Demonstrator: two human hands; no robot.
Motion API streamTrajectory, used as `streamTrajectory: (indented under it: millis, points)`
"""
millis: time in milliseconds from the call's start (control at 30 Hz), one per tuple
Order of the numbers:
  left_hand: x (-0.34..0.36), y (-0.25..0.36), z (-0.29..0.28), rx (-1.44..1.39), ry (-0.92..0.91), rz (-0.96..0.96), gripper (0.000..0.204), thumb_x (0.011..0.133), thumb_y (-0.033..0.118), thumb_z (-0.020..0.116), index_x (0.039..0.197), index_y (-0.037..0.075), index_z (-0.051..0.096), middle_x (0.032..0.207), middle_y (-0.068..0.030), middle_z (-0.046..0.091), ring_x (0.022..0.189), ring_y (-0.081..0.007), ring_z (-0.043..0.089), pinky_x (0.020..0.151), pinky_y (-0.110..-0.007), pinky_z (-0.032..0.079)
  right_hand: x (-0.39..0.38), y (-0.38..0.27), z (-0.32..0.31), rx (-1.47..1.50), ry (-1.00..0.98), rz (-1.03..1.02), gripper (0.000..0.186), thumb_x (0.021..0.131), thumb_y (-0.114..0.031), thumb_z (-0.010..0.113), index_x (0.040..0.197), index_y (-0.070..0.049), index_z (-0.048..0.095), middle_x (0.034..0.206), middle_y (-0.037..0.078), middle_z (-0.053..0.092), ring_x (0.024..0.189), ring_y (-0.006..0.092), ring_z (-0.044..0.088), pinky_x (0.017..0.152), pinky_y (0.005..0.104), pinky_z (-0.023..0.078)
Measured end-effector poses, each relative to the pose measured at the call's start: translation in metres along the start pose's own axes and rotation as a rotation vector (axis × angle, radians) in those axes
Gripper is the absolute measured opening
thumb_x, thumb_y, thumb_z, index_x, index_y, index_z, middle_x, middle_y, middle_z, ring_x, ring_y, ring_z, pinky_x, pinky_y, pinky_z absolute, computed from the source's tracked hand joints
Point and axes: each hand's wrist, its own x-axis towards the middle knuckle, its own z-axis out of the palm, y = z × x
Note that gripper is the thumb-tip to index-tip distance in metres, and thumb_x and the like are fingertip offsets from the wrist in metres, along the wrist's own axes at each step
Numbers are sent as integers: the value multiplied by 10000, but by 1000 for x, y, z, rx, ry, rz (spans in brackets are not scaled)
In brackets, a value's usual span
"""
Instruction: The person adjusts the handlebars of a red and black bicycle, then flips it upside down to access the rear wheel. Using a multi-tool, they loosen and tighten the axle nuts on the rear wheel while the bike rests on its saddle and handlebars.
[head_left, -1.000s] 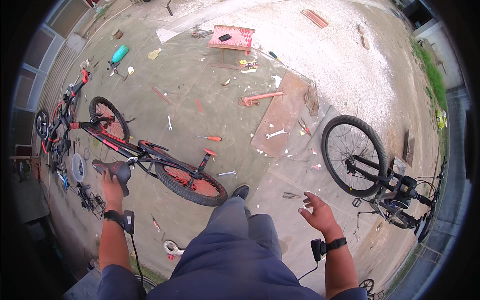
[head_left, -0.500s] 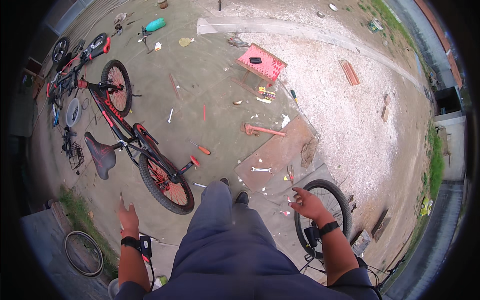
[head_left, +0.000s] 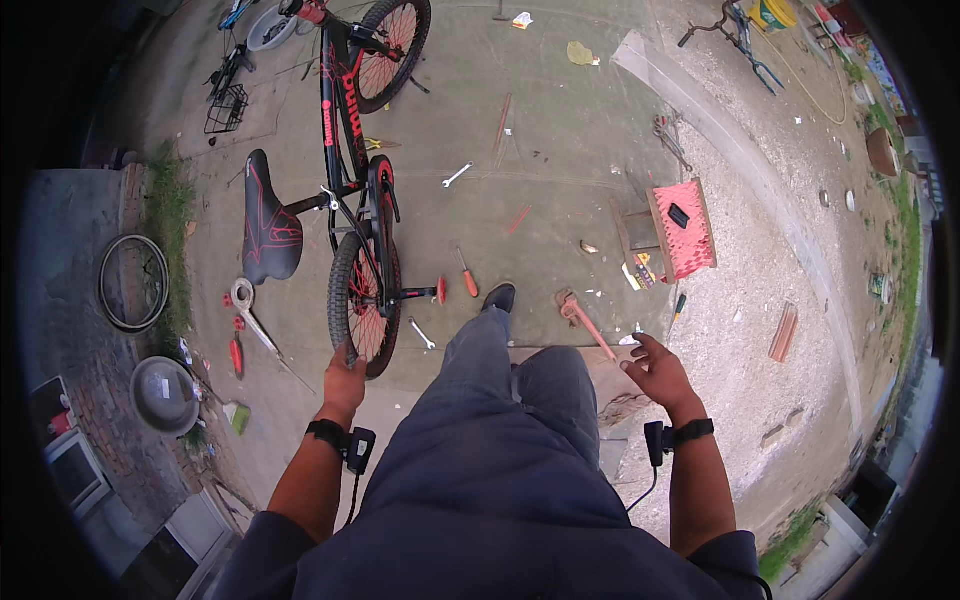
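Note:
A black and red bicycle [head_left: 345,190] stands on the concrete ahead on my left, its black saddle [head_left: 268,222] toward me. My left hand [head_left: 343,381] hangs empty right by the bike's rear tyre [head_left: 362,300], fingers loosely curled. My right hand [head_left: 655,369] is out to the right with spread fingers and holds nothing. A red pipe wrench [head_left: 583,318] lies on the ground just beyond it. My dark trouser leg and black shoe [head_left: 498,297] step forward between both hands.
A red stool [head_left: 680,232] with a black object on it stands right of centre. Spanners [head_left: 456,175], an orange-handled screwdriver [head_left: 467,275] and other tools lie scattered. A loose tyre [head_left: 131,282], a metal bowl [head_left: 163,395] and shears [head_left: 255,322] are at left. Gravel lies right.
The view has swung: the red bicycle now stands upright ahead on my left and closer. The second bike's wheel has left the view. My left hand has come up by the rear tyre.

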Motion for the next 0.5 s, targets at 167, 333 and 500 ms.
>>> streamTrajectory:
  millis: [167,333,500]
  points:
    - [-30,32,12,-91,49,-194,620,993,256,665,1495,-57,481,1391,-294,627,1295,-379,625,1081,-418,488,81,-24,-75,-103,-78,-101,650,893,-304,788,1442,-50,550,1153,207,737,982,336,740,871,419,588]
    - [-62,78,49,-145,126,-303,634,998,252,660,1521,-42,457,1434,-287,600,1308,-375,618,1084,-412,488,158,-19,-132,-159,-184,-153,649,889,-293,790,1437,-34,557,1135,204,742,944,316,743,850,410,588]
    - [-104,125,105,-324,239,-443,641,996,247,656,1530,-37,443,1456,-281,585,1298,-366,624,1082,-407,492,220,-3,-187,-162,-308,-199,647,880,-271,795,1446,-58,565,1127,207,745,916,311,744,832,403,592]
